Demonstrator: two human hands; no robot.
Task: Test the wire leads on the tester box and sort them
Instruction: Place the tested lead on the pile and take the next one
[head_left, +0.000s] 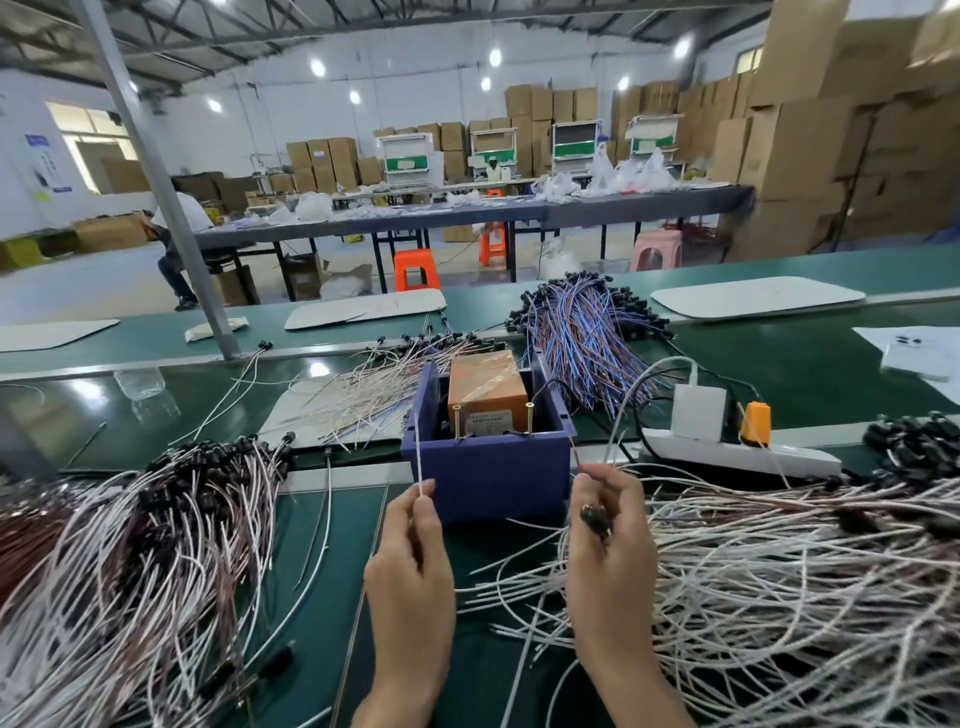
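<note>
Pinching a white wire lead (417, 457) upright between thumb and forefinger, the left hand (415, 566) mirrors the right hand (610, 551), which pinches a brown strand (575, 457) with a black connector (595, 517) under its curled fingers. Just beyond both fingertips stands the tester box (493, 470); testing seems in hand, and each tip must next meet a brass post (530, 418).

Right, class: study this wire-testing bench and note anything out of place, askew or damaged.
The orange block in the blue tester box sits at a slant and is bound with wrinkled tape, which looks makeshift. A few stray leads lie loose beside the left pile. Nothing looks spilled or broken.
</note>
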